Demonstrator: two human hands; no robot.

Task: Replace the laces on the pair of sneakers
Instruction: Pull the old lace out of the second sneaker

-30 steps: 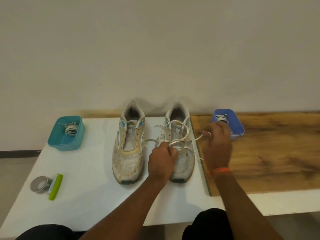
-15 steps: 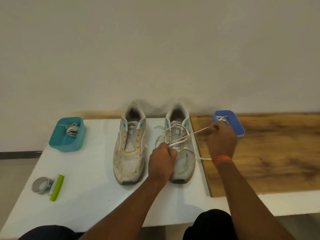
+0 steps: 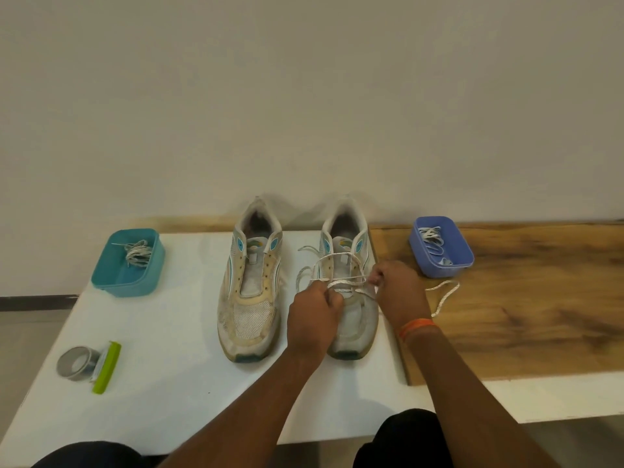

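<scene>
The right-hand sneaker (image 3: 351, 292) stands toe-toward the person on the white table (image 3: 169, 383), and it serves as the landmark here. Both hands work over its eyelet rows. The left hand (image 3: 312, 319) is curled tight, its grip closed on the white lace (image 3: 341, 280) just left of the shoe's tongue; the right hand (image 3: 398, 292) pinches the same lace at the shoe's right edge. Loose loops spill off the shoe's left side, and a free end trails to its right across the wooden board (image 3: 523, 315).

Left of it, the other sneaker (image 3: 251, 288) shows bare eyelets. Beyond that sit a teal tub (image 3: 111, 282) with a bundled lace, and nearer the person a roll of tape (image 3: 76, 363). A blue tub (image 3: 466, 258) holding more lace stands to the landmark's right rear.

Whether the lace is being drawn out or threaded in cannot be told from this view. Either way, the next move likely calls for working it through one eyelet pair at a time while the other hand steadies the shoe.
</scene>
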